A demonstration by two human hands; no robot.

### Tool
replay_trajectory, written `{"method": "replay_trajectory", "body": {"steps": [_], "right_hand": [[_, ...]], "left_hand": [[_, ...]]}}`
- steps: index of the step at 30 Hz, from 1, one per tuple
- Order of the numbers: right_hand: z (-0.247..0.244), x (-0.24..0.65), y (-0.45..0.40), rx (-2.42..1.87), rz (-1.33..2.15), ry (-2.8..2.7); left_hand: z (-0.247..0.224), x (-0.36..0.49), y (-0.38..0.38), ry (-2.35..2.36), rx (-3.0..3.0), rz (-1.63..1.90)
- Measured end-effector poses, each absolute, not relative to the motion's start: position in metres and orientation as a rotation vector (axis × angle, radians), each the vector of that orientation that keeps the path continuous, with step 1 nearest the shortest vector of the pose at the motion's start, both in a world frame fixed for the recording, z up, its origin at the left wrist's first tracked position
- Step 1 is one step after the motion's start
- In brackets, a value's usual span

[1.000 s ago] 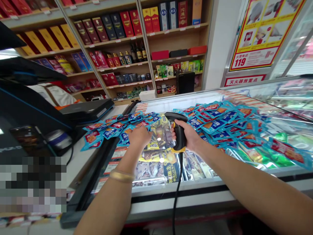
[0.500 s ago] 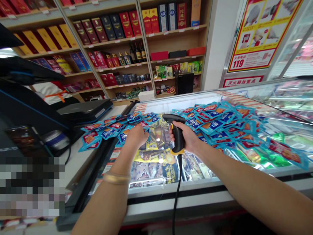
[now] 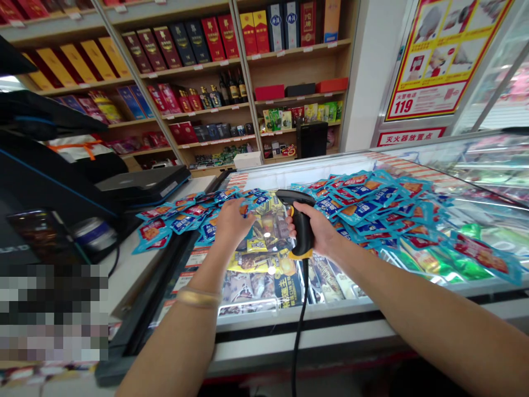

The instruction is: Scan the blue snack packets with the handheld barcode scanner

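Note:
My right hand (image 3: 316, 229) is wrapped around the grip of a black and yellow barcode scanner (image 3: 303, 226), its head pointing left and its cable (image 3: 303, 314) hanging down toward me. My left hand (image 3: 232, 221) hovers over the right end of a smaller heap of blue snack packets (image 3: 182, 220). Its thumb stands apart from the fingers, and a bit of blue packet shows in the gap. Whether the fingertips touch a packet is hidden. Right of the scanner spreads a larger pile of the same snack packets (image 3: 363, 207).
Both piles rest on a glass-topped freezer (image 3: 264, 331) with frozen goods inside. At left are a phone (image 3: 43, 237), a flat black device (image 3: 144, 184) and a dark monitor-like machine (image 3: 45, 187). Shelves with boxes and bottles (image 3: 198, 41) stand behind.
My left hand has gone from a closed shape to thumb and fingers apart, shifting slightly up over the left heap. The right hand and scanner have hardly moved.

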State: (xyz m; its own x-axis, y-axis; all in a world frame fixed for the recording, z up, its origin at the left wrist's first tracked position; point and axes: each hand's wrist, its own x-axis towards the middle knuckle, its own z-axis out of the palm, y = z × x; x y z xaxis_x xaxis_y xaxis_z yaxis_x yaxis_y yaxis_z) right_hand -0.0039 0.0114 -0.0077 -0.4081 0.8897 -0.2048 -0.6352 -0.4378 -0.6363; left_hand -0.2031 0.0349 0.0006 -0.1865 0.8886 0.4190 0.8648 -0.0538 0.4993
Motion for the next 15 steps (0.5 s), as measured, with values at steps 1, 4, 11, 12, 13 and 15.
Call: {"method": "replay_trajectory", "body": {"steps": [1,4,11,12,13,15], "right_hand": [[-0.007,-0.004,0.011,-0.651,1.972,-0.579],[-0.006,-0.003,0.01,-0.645,1.983,-0.58],[-0.006,-0.003,0.008,-0.618,2.018,-0.642],[-0.006,-0.003,0.008,-0.618,2.022,-0.647],[-0.006,-0.003,0.007,-0.621,2.022,-0.652],[-0.005,-0.003,0.007,-0.622,2.023,-0.665]], "left_hand": [[0.002,-0.201,0.037,2.019,1.808,1.286],[0.008,-0.196,0.039,1.509,1.175,1.584],[0.011,-0.184,0.031,0.992,0.689,1.396],[0.009,-0.182,0.03,0.998,0.715,1.375],[0.008,-0.179,0.029,1.01,0.745,1.366],[0.004,-0.175,0.029,1.034,0.809,1.373]]}}
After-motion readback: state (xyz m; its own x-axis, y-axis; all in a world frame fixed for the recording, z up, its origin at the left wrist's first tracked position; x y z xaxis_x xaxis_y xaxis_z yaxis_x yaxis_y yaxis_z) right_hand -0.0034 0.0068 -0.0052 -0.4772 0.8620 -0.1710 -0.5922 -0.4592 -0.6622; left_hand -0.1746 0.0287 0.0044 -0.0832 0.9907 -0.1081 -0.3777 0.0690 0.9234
